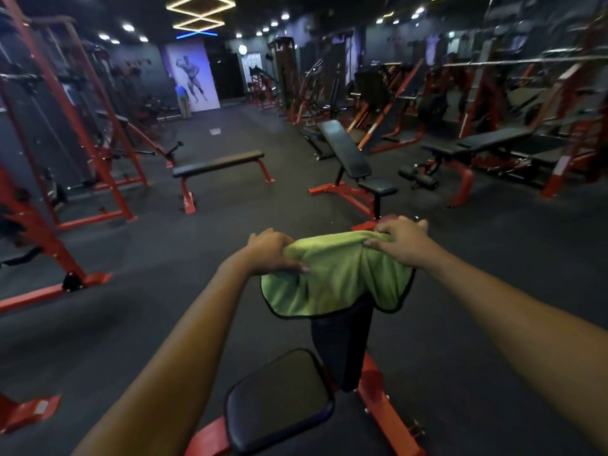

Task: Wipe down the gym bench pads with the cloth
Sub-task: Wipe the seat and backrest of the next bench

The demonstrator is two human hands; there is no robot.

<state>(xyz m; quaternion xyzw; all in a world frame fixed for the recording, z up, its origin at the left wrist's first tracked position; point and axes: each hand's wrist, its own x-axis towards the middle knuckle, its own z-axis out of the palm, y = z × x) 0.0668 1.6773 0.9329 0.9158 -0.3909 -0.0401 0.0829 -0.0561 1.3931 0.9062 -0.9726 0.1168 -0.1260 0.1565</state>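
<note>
Two bare hands gripped one lime-green microfibre cloth point(335, 278) with dark edging. Left hand point(269, 253) was curled round the cloth's left end, fingers bunched into the fabric and thumb laid along the near side. Right hand point(399, 240) clutched the right end, knuckles up, with fabric gathered under the fingers. Both forearms reached forward from the bottom corners of the view.

Cloth was stretched between the two hands and draped over the top end of the upright black padded back pad point(342, 343). Its loose hem hung down the near face and covered the pad's upper part. Below, nearer the camera, sat the black vinyl seat pad point(278, 399) with rounded corners, tilted and apart from the cloth. Both pads were mounted on a red steel bench frame point(385, 419), which stood on the dark rubber gym floor point(164, 291).

Beyond the hands stood a second black incline bench on a red base point(348, 153), just past the right hand. A flat black bench with red legs point(218, 164) stood to its left, well apart. Tall red steel racks point(49, 103) lined the left side. More red machines and black benches on the right were blurred. Far back, a person in a blue top point(183, 100) stood before a pale wall poster of a muscular figure point(194, 74). Yellow diamond-shaped ceiling lights point(200, 11) hung overhead.
</note>
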